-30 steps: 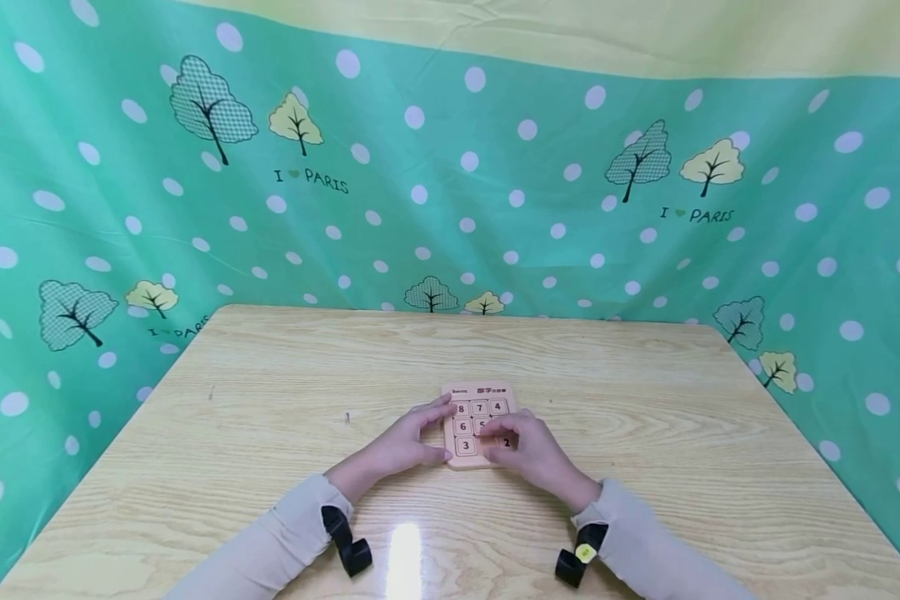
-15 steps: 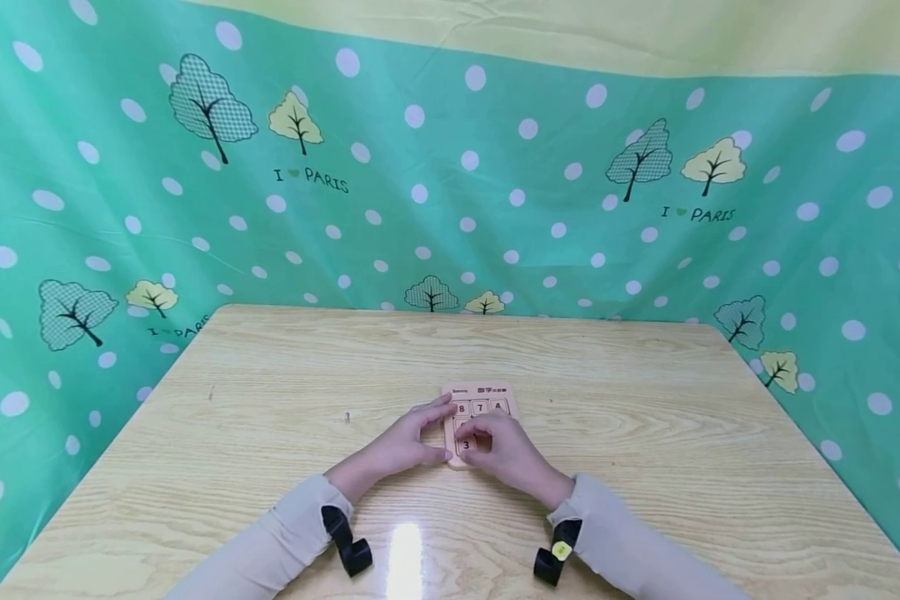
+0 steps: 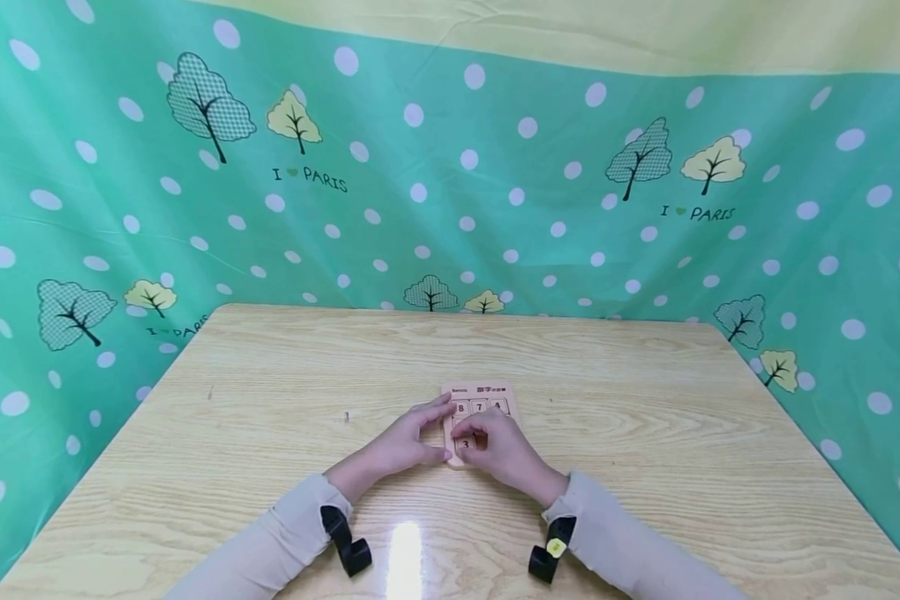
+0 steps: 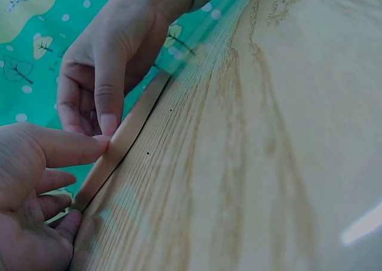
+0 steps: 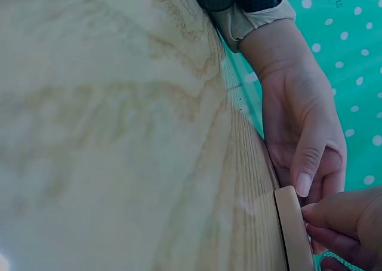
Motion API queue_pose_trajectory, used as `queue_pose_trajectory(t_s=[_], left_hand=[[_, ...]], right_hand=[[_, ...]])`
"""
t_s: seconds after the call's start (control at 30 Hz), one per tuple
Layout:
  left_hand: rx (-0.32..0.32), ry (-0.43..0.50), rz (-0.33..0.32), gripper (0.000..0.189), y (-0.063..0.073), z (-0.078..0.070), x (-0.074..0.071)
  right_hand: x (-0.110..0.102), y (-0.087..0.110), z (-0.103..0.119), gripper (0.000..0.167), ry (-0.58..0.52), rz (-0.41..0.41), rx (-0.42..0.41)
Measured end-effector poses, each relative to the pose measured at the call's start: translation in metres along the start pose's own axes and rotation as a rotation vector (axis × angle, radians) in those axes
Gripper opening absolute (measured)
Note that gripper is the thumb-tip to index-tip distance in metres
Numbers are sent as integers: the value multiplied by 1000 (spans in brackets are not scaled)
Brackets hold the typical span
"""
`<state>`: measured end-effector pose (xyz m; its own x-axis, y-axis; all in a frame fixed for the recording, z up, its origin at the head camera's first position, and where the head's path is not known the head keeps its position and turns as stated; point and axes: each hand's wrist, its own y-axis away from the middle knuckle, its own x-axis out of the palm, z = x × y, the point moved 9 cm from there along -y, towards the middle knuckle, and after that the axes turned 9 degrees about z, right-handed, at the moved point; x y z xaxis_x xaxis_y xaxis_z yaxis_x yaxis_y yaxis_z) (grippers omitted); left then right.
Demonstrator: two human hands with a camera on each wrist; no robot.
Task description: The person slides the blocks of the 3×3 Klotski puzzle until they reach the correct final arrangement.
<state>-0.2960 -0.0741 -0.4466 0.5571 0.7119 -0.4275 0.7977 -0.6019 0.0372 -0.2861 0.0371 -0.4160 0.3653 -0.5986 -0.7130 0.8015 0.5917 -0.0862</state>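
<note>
A sliding number puzzle, pale pink with numbered square tiles, lies flat on the table in the head view. My left hand holds its left side, index finger by the upper tiles and thumb at the near left corner. My right hand is over the puzzle, fingers bent, index finger and thumb tips either side of the 3 tile. Tiles 8, 7 and 4 show in the top row; my right hand hides most of the others. Both wrist views show the puzzle's side edge with the fingers of both hands at it.
The light wood table extends around the puzzle on all sides. A green dotted curtain hangs behind and at both sides. Black straps sit on both wrists. A bright reflection lies on the near table surface.
My right hand has moved left across the puzzle, from the 5 and 2 tiles to the left column, then shifted slightly further left. My left hand has stayed at the puzzle's left side.
</note>
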Motion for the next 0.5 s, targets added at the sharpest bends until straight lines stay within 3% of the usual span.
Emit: queue_pose_trajectory(t_s=[0.5], left_hand=[[-24,-5,2,70,1,2,0]], right_hand=[[-6,6,-4,21,-25,3,11]])
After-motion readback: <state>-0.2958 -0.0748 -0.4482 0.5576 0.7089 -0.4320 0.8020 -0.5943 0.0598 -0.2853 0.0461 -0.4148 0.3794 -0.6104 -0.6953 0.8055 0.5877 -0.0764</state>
